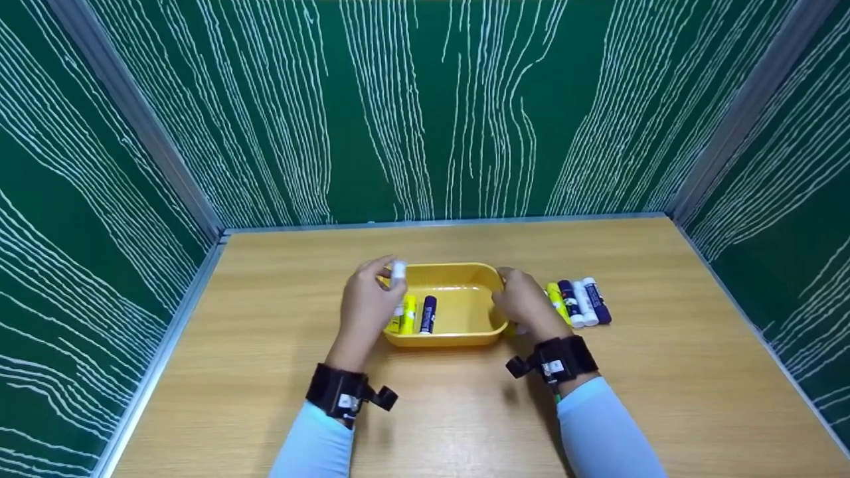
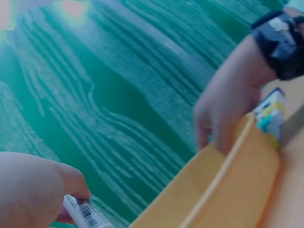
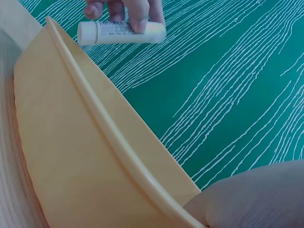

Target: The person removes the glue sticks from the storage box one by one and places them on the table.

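Note:
My left hand (image 1: 370,302) pinches a white glue stick (image 1: 398,272) above the left end of a yellow plastic tub (image 1: 451,340). The right wrist view shows this glue stick (image 3: 118,33) lying level between thumb and fingers, beyond the tub's rim. My right hand (image 1: 526,302) grips the tub's right end; in the left wrist view its fingers reach over the rim. Inside the tub, a yellow glue stick (image 1: 408,315) and a dark purple one (image 1: 429,315) lie side by side, with another yellow one partly hidden by my left hand.
Right of the tub, several glue sticks lie in a row on the wooden table (image 1: 438,411), among them a yellow one (image 1: 558,302) and a white one (image 1: 584,304); my right hand hides part of the row. Green panels (image 1: 465,113) with white lines stand around the table's back and sides.

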Motion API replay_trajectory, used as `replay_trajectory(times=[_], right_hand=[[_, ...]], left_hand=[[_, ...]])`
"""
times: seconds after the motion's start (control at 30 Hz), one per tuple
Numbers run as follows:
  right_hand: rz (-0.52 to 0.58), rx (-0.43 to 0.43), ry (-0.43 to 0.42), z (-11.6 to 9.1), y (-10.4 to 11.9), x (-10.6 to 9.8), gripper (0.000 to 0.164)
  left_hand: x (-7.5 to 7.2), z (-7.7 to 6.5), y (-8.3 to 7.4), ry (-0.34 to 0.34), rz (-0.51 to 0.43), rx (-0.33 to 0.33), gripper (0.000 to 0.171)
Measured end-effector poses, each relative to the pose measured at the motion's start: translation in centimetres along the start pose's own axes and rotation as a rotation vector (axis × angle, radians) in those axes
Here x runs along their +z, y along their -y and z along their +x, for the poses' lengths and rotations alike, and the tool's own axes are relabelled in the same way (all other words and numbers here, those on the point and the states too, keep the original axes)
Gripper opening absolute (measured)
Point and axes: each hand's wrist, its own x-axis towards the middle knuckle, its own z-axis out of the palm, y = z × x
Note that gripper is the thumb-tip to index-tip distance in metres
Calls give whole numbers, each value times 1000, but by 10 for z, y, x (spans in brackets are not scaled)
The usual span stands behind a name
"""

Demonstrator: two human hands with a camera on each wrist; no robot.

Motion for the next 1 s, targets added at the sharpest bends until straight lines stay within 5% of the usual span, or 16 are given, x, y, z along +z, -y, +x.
replay_trajectory(times=[0.3, 0.5, 1.0], right_hand=[[-57, -79, -22, 4, -2, -1, 64], [-42, -33, 5, 4, -1, -1, 67], [6, -4, 4, 3, -4, -1, 70]], left_hand=[[-28, 14, 25, 15, -10, -124, 58], [-35, 20, 43, 20, -11, -153, 59], [-14, 29, 77, 218, -22, -252, 55]])
